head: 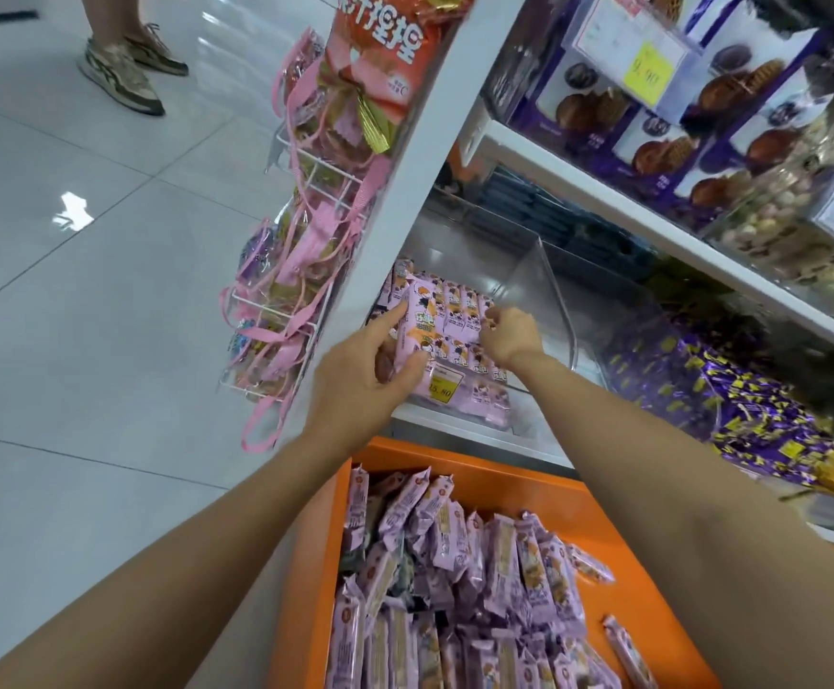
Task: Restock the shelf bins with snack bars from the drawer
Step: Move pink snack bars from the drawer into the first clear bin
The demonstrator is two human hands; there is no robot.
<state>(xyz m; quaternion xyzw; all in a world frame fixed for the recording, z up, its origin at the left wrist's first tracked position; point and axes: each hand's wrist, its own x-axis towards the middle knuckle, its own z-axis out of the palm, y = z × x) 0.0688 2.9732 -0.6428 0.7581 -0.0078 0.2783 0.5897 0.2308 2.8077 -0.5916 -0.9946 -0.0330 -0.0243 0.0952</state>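
Gripped a pink snack bar [417,323] with the left hand [355,375], thumb and fingers curled round its lower part, index finger stretched up along its left edge. Held it upright at the left end of the clear shelf bin [551,285], touching the row of bars [459,310] standing there. Reached with the right hand [511,338] to the right end of that row, fingers curled, fingertips on the wrapper tops; could not tell whether pinched a bar or only pressed it. Noticed a yellow price label [442,385] on the bin front, just beside the left thumb. Found the orange drawer [509,472] open below the bin, between both forearms, with many loose bars [454,564] in the same pink wrapper piled inside. Saw purple candies [733,405] in the next bin to the right, waffle boxes [653,136] on the shelf above, pink ribbon bags [295,300] on a wire rack at the shelf end, and another person's shoes [124,67] well apart on the tiled floor [57,315].
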